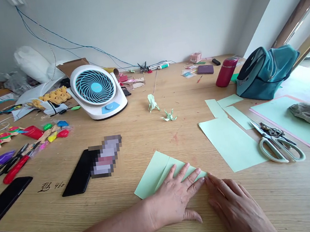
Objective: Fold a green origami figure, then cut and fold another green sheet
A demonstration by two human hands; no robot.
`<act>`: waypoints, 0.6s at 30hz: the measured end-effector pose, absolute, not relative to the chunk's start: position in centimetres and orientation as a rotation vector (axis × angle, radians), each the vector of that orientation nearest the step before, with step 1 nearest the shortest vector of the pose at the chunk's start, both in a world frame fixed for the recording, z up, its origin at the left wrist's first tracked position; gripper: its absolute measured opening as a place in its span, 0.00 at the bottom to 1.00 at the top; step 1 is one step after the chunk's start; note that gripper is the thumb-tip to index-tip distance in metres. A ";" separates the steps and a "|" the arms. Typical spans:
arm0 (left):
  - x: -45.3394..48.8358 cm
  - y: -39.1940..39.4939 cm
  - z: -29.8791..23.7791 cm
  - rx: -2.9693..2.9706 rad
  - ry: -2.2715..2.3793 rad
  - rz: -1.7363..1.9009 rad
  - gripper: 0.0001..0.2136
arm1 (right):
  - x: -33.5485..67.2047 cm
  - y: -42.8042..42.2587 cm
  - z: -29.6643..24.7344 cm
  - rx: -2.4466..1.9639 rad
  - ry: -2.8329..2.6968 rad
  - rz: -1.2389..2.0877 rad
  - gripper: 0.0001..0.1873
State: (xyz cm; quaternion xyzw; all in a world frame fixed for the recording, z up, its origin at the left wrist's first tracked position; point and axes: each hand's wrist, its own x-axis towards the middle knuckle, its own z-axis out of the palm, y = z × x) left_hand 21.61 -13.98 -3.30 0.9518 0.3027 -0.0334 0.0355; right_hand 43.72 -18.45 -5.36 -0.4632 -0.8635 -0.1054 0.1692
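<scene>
On the wooden desk (176,87), folded green paper (156,172) is held down by the flat left hand (177,196). Its right corner is touched by the right hand (235,204); whether it is pinched cannot be told. Edges should be matched before pressing.

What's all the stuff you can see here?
Table: one, brown, across the view
Folded paper: one, pale green, under left hand
Folded figures: two, pale green, mid-table
Large sheet: one, pale green, right side
Paper strips: three, pale green, behind large sheet
White-handled scissors: one, white and silver, overlapping large sheet
Fan: one, white and blue, back left
Bottle: one, dark red, back right
Bag: one, teal, far right
Flat slabs: two, black, front left
Clutter: too jumbled to count, many colours, left and back
Left hand: one, bare, flat on folded paper
Right hand: one, bare, at folded paper's right corner
</scene>
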 end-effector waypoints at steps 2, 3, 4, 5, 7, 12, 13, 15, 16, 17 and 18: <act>21.2 -13.7 -3.0 2.946 0.867 -0.112 0.42 | 43.3 -18.9 -5.3 -1.341 -2.417 -0.287 0.17; 21.1 -13.6 -2.9 2.954 0.845 -0.116 0.41 | 43.1 -19.0 -5.2 -1.350 -2.409 -0.284 0.17; 21.0 -13.5 -2.8 2.959 0.836 -0.121 0.41 | 43.0 -19.0 -5.1 -1.356 -2.409 -0.284 0.17; 21.0 -13.5 -2.8 2.964 0.834 -0.124 0.41 | 43.0 -18.9 -5.0 -1.359 -2.417 -0.285 0.16; 21.0 -13.4 -2.8 2.969 0.838 -0.126 0.41 | 43.1 -18.7 -4.8 -1.354 -2.454 -0.280 0.16; 21.0 -13.5 -3.2 2.969 0.820 -0.095 0.42 | 43.5 -18.1 -4.5 -1.325 -2.518 -0.263 0.16; 21.0 -13.5 -3.2 2.965 0.820 -0.087 0.41 | 43.6 -18.1 -4.4 -1.318 -2.509 -0.271 0.15; 21.0 -13.4 -3.3 2.942 0.802 -0.075 0.42 | 43.6 -18.1 -4.1 -1.307 -2.497 -0.261 0.15; 20.9 -13.4 -3.4 2.922 0.788 -0.072 0.42 | 43.6 -18.0 -4.0 -1.303 -2.501 -0.232 0.15; 20.9 -13.3 -3.4 2.899 0.779 -0.070 0.43 | 43.6 -18.0 -3.8 -1.299 -2.506 -0.188 0.15; 20.9 -13.2 -3.5 2.875 0.769 -0.067 0.43 | 43.7 -17.8 -3.5 -1.298 -2.506 -0.134 0.14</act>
